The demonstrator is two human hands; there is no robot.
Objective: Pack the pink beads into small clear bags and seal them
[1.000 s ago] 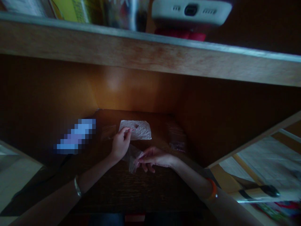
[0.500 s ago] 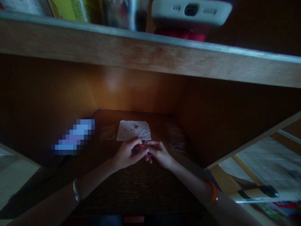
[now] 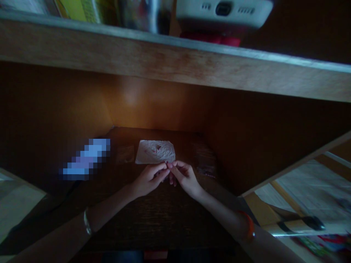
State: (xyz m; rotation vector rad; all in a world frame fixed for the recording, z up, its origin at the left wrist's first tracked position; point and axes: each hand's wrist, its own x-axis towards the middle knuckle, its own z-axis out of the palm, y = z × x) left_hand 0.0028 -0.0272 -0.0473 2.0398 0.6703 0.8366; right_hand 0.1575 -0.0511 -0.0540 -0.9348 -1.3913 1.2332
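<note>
My left hand (image 3: 150,178) and my right hand (image 3: 187,178) meet fingertip to fingertip above the dark wooden desk (image 3: 153,215). Both are pinched closed around something tiny and dark at the fingertips, too small to make out. Just beyond them lies a white crumpled sheet of paper or tissue (image 3: 148,151) with small reddish bits (image 3: 157,148) on its middle. A clear plastic bag (image 3: 125,154) lies left of the sheet. Near my right hand, to its right, is another clear plastic packet (image 3: 205,160) whose contents are hard to see in the dim light.
A wooden shelf (image 3: 164,60) crosses above my hands, bearing a phone (image 3: 203,12) on a red object and several blurred items. Side panels enclose the desk left and right. A pixelated bright object (image 3: 90,159) stands at the left.
My hands have shifted slightly, and the fingertips of both now come together in a tighter pinch near the sheet's front edge. The sheet and packets stay put.
</note>
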